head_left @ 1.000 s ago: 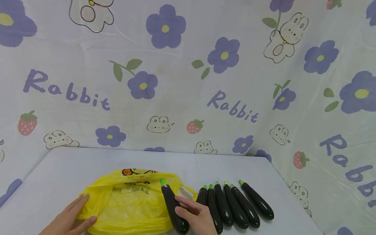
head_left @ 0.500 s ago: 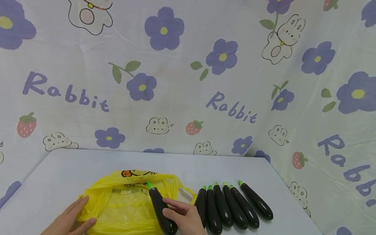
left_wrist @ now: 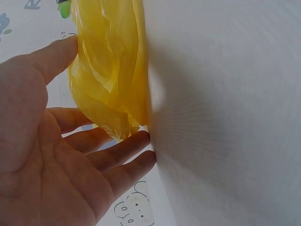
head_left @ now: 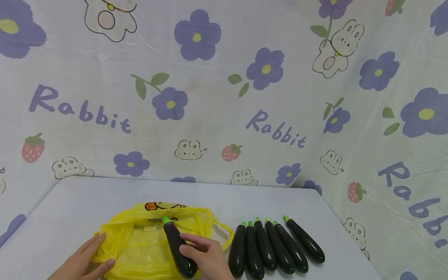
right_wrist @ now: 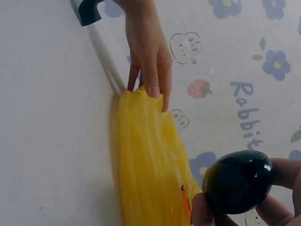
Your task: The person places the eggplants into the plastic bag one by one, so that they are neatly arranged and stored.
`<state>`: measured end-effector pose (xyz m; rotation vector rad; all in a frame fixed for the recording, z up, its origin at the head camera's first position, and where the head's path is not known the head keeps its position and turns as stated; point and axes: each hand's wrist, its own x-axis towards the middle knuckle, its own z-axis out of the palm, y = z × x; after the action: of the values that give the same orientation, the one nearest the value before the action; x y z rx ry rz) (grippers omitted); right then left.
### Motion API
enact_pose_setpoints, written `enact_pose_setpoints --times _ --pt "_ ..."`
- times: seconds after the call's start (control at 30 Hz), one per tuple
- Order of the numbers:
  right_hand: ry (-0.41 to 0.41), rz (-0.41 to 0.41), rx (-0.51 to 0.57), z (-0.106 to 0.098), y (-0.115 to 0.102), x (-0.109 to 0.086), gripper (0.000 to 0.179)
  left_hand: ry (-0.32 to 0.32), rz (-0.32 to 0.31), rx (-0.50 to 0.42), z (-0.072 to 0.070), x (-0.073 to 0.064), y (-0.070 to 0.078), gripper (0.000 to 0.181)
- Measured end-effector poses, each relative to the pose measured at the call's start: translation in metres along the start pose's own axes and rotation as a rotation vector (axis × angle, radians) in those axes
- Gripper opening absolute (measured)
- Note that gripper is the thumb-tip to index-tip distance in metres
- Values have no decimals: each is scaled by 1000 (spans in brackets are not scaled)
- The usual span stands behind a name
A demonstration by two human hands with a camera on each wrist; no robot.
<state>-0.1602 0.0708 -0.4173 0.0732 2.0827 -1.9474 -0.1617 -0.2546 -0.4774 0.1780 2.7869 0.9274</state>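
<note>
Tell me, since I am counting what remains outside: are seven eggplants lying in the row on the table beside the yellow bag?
No: the row of eggplants beside the yellow bag holds six; a seventh eggplant is in the right hand.

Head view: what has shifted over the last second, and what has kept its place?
The right hand, gripping one eggplant, has carried it leftward, away from the row of six eggplants and over the yellow bag; its green tip now lies over the bag's opening. Nothing was picked up or released. The left hand still rests on the bag's left edge, and the row and bag lie as before on the table.
</note>
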Motion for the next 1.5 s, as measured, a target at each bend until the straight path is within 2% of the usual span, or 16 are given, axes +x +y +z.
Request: enact_pose_setpoints --times 0.1,0.33,0.7,0.93,1.1,1.33,1.5 --pt "8 36 -6 6 -2 4 33 -2 11 -6 -2 -1 2 92" --pt "-28 60 75 18 1 12 30 -3 23 -12 -5 -4 4 89" --pt "-57 72 31 44 -1 20 24 8 30 -3 -6 -4 4 88" --pt "-23 118 -36 67 -2 31 19 -1 39 -24 -6 -3 5 87" --pt "-9 136 -35 81 -1 36 16 -7 34 -23 -6 -3 5 88" --pt "27 100 -31 98 0 38 17 27 75 -9 -4 -5 3 86" --pt "16 117 -8 108 2 39 23 46 100 -2 -2 -7 3 88"
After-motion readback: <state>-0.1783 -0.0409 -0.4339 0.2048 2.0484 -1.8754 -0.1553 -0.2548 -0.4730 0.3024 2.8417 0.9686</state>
